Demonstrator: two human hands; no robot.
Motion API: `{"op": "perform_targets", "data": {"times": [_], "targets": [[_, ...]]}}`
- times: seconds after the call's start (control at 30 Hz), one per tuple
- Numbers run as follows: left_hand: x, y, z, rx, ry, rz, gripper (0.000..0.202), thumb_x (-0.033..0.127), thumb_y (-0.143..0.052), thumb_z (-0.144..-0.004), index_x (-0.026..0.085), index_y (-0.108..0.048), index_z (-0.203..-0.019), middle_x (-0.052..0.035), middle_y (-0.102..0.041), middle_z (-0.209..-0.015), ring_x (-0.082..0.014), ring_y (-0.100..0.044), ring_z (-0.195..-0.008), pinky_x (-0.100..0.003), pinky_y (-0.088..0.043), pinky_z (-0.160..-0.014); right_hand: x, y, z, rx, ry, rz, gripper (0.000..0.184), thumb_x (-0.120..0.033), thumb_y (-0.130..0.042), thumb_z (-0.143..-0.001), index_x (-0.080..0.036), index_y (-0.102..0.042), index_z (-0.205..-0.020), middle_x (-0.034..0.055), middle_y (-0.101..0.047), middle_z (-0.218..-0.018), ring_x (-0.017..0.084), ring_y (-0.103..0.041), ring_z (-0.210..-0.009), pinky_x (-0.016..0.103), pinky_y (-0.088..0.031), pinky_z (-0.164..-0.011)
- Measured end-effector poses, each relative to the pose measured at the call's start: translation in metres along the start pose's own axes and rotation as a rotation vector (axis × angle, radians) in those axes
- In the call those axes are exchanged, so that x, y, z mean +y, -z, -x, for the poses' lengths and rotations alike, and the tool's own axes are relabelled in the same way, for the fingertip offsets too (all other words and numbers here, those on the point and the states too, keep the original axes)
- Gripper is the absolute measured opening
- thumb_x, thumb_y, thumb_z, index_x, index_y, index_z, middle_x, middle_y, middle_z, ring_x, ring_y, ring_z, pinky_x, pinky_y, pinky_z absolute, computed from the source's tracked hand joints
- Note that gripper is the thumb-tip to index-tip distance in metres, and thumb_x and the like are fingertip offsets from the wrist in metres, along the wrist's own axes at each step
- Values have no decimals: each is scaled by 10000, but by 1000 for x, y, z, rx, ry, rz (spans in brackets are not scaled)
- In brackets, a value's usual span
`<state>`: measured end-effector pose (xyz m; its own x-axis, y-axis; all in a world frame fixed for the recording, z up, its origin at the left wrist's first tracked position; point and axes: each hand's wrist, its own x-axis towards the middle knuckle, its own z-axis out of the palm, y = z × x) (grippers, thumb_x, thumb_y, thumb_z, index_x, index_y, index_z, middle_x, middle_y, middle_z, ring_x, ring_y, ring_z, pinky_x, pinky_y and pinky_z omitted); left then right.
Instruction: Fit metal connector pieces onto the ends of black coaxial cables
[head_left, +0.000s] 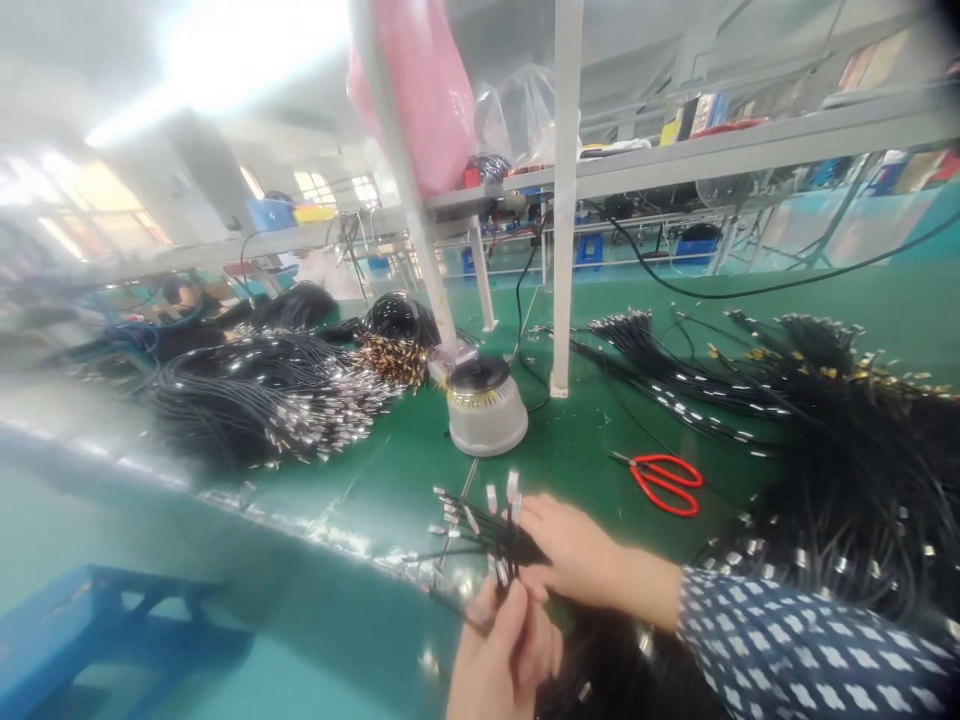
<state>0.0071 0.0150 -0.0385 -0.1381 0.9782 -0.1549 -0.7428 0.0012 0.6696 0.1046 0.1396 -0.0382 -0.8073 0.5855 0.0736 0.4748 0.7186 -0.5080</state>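
A bunch of thin black cables (480, 535) with small white and silver end pieces fans out between my hands at the front edge of the green table. My right hand (574, 545), in a dark blue patterned sleeve, is wrapped round the bunch from the right. Just below it, my left hand (510, 640) pinches cable ends between thumb and fingers. Which cable it holds is partly hidden by the fingers. Red-handled scissors (667, 484) lie on the table to the right of my hands.
A white tub with a black top (487, 410) stands ahead, beside a white post (564, 250). Black cable heaps lie left (262, 390) and right (847, 470). A blue stool (97, 630) stands on the floor at lower left. Shelves with bags rise behind.
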Motion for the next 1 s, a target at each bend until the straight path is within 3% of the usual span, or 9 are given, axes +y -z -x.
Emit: {"op": "perform_targets", "data": {"times": [0.13,0.3,0.37,0.43,0.53,0.67,0.77,0.83,1.0], "targets": [[2,2,7,14,36,2,281,430,-701,-803,157,-709,-734,73,-410,-362,-50,-343,-344,-262,-385,-561,17,20,2,86,-94,-135,437,-244,-672,-800,-159,-571,-1216,159,-588,-1252,321,-516,-1148,521,-407,-977],[11,-5,6,36,47,-44,290,437,-709,-795,149,-730,-776,40,-527,-395,-84,-489,-336,-322,-450,-666,-19,43,7,127,-99,-447,314,-420,-439,-965,-211,-613,-1121,61,-648,-1113,167,-631,-964,302,-514,-817],[12,-8,4,34,47,-55,279,424,-710,-796,146,-738,-778,26,-549,-400,-105,-516,-346,-329,-457,-655,-38,43,5,113,-103,-768,314,-479,-565,-884,-177,-648,-906,36,-663,-889,145,-635,-740,275,-509,-675],[14,-9,2,48,51,-48,287,435,-699,-801,151,-745,-791,12,-574,-419,-136,-552,-379,-353,-469,-675,-50,41,4,84,-134,-1056,355,-507,-645,-809,-162,-600,-745,-10,-601,-677,100,-547,-542,243,-457,-551],[16,-8,0,121,41,-26,293,442,-699,-795,154,-739,-757,-31,-650,-557,-179,-615,-530,-354,-471,-696,-54,46,9,38,-177,-1270,362,-478,-703,-755,-160,-545,-685,-28,-591,-624,63,-483,-465,206,-412,-496],[20,-6,-3,226,-35,-73,280,393,-759,-749,141,-686,-652,-6,-566,-589,-127,-520,-585,-253,-405,-584,-49,61,26,-147,-237,-1170,265,-359,-703,-770,-144,-584,-671,-16,-626,-637,61,-521,-470,184,-428,-495],[23,-10,-2,251,-26,-121,249,376,-803,-704,155,-708,-771,53,-435,-521,-86,-397,-509,-224,-338,-509,-43,68,37,-277,-265,-1039,169,-272,-654,-798,-133,-654,-703,-15,-629,-636,66,-552,-494,175,-446,-517],[23,-14,0,255,-16,-174,279,362,-834,-661,162,-714,-814,56,-444,-516,-79,-381,-501,-216,-321,-499,-38,70,42,-337,-286,-1004,151,-260,-647,-795,-133,-669,-716,-17,-626,-627,66,-565,-496,166,-444,-513],[23,-21,2,286,-12,-343,250,322,-846,-622,136,-712,-722,3,-577,-533,-72,-417,-484,-205,-293,-479,-35,68,48,-412,-304,-968,147,-250,-654,-775,-135,-650,-682,-20,-632,-637,55,-568,-494,146,-433,-503]]}}
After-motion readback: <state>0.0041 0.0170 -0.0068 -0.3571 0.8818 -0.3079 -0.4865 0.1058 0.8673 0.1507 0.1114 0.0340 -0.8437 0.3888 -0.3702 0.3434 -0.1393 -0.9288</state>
